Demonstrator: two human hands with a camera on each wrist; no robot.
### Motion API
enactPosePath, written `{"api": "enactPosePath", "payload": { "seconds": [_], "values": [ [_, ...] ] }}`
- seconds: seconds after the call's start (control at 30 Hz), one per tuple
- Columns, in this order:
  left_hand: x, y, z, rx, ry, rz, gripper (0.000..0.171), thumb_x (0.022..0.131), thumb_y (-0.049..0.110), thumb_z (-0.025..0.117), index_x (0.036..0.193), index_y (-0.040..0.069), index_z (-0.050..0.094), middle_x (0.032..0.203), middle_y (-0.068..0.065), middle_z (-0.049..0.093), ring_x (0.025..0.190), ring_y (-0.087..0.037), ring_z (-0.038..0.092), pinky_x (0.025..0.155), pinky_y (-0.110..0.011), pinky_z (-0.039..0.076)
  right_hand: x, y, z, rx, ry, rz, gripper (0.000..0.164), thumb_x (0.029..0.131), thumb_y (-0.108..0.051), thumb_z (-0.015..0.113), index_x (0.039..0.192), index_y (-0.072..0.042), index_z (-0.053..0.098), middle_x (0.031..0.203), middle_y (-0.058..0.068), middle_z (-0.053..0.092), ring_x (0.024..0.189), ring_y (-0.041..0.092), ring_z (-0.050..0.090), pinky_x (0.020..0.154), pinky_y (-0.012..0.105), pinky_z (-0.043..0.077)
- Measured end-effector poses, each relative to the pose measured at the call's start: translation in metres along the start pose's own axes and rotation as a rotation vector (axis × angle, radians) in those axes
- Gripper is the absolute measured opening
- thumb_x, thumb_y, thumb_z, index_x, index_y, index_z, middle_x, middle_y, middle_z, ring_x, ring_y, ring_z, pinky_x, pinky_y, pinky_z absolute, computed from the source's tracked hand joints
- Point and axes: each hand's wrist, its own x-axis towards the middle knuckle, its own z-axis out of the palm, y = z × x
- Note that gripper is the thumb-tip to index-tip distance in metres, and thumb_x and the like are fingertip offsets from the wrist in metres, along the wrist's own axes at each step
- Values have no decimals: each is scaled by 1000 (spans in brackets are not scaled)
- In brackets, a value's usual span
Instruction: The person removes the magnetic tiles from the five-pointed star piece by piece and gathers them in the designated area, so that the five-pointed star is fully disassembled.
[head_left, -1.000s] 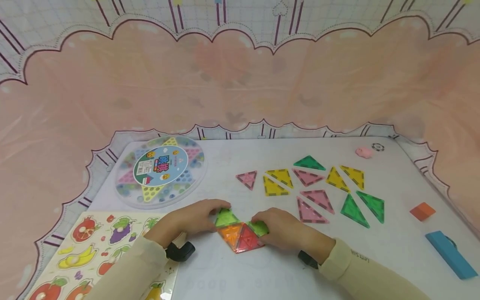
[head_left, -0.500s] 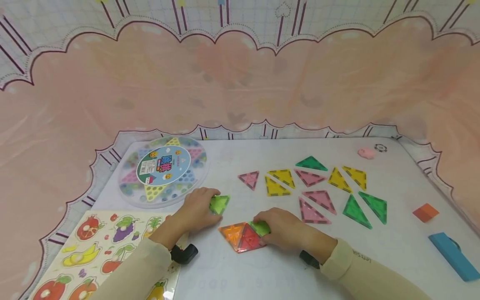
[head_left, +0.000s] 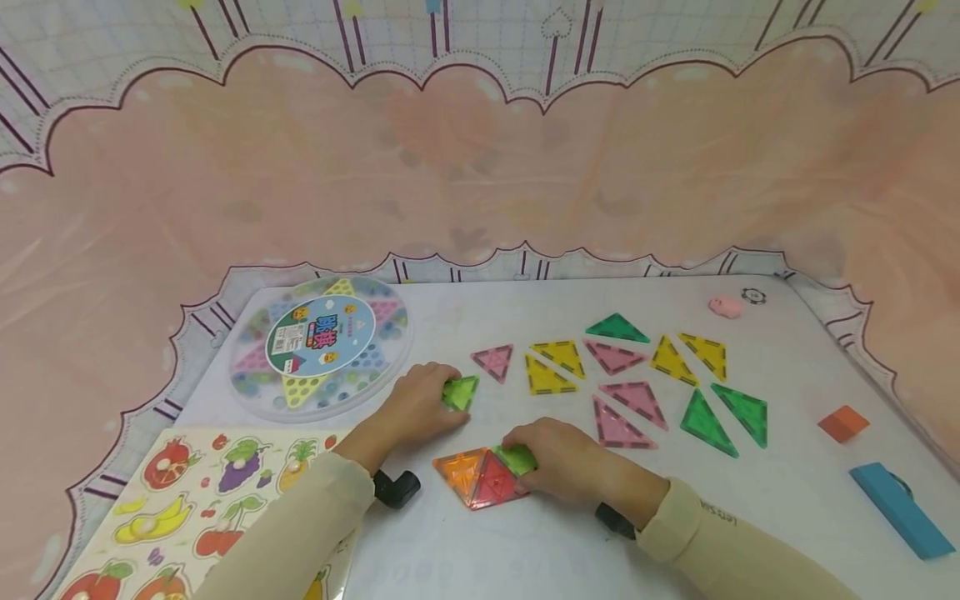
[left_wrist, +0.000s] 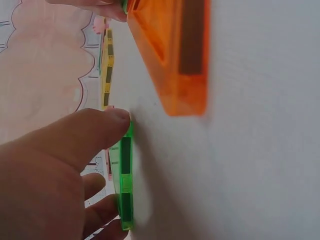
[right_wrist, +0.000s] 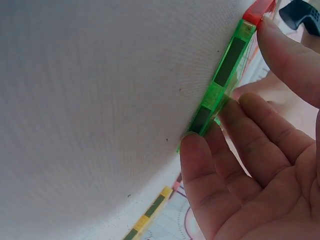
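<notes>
My left hand (head_left: 422, 403) pinches a light green triangular magnetic tile (head_left: 461, 392) by its corners, thumb at one end and fingers at the other. In the left wrist view that green tile (left_wrist: 126, 172) is edge-on, low beside the table. Nearer the camera there is the orange triangular tile (left_wrist: 175, 60). On the table the orange tile (head_left: 457, 472) lies edge to edge with a red tile (head_left: 497, 483). Against the red tile's right side, my right hand (head_left: 561, 458) grips a second light green tile (head_left: 517, 458), its edge between thumb and fingers in the right wrist view.
Pink, yellow and dark green triangular tiles (head_left: 703, 421) lie in groups at right centre. A round checkers box (head_left: 318, 346) and a fruit puzzle board (head_left: 202, 492) are on the left. An orange block (head_left: 843, 424), a blue block (head_left: 900, 510) and a pink figure (head_left: 725, 307) sit far right.
My left hand has pulled its light green tile off the orange one, first up and left, then rightward toward the small pink tile. The right hand has stayed at its tile.
</notes>
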Motion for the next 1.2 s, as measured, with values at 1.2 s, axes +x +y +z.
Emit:
{"api": "enactPosePath", "payload": {
  "seconds": [1.2],
  "values": [
    [-66, 20, -2, -290, -228, 169, 52, 71, 26, 73, 118, 12, 55, 113, 6, 53, 108, -14, 43, 93, -36, 35, -6, 0, 1, 35, 11, 48, 50, 73, -33, 73, 118, -23, 56, 116, -6, 52, 106, 14, 45, 89, 38, 40]
  ]
}}
